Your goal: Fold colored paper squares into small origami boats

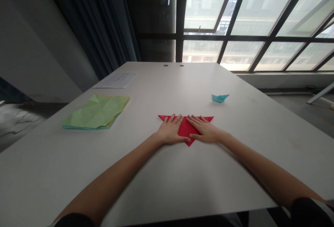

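Note:
A sheet of red paper, folded into a triangle, lies on the white table with its long edge away from me and one point toward me. My left hand rests flat on its left half, fingers stretched out. On the right half lies my right hand, also flat with the fingers extended. The two thumbs almost meet near the lower point. Both palms cover much of the paper, while its left and right tips and the middle stay visible.
A small blue paper boat sits beyond my right hand. To the left lies a stack of creased coloured paper, green on top. A printed white sheet is farther back on the table. Windows and a dark curtain stand behind.

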`<state>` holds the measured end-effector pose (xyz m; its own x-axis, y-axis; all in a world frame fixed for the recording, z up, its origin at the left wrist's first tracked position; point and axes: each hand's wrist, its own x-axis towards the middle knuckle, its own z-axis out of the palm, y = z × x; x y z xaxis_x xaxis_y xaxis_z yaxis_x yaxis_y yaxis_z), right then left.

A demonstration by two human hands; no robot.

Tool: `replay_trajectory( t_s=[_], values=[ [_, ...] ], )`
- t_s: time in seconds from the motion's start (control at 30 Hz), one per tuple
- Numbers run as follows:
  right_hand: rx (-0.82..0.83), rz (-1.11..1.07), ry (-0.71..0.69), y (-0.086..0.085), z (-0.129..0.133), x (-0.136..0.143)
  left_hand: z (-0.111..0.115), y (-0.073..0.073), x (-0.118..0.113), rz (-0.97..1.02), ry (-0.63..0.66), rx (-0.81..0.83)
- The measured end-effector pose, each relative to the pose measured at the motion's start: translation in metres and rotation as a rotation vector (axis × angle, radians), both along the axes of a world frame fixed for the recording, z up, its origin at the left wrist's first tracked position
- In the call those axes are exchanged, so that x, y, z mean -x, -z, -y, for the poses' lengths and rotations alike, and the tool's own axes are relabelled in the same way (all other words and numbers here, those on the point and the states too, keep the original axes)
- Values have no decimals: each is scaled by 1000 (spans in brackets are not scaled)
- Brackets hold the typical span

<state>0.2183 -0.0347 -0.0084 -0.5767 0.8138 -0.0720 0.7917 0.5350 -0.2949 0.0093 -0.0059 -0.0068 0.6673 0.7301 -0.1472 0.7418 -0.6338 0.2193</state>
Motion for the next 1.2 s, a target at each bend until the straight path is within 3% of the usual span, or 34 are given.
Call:
replay_trajectory(
  t_s=[0.13,0.57,0.73,0.83,0.93,1.07,1.2],
  values=[
    [47,13,18,2,-2,-5,-1,1,1,-31,-3,6],
    [237,172,177,-10,-8,-37,11,-9,-2,-211,-380,31],
    [249,192,214,-12,-7,-39,11,-9,1,-227,-384,38],
    [250,192,227,-12,-6,-38,7,-12,8,-226,-315,66],
    [265,196,224,-13,-6,-39,2,-20,17,-249,-262,123],
    [263,177,206,-11,-7,-41,-3,-35,23,-310,-328,163],
    [200,132,182,-6,-10,-46,-6,-42,21,-323,-280,103]
  ],
)
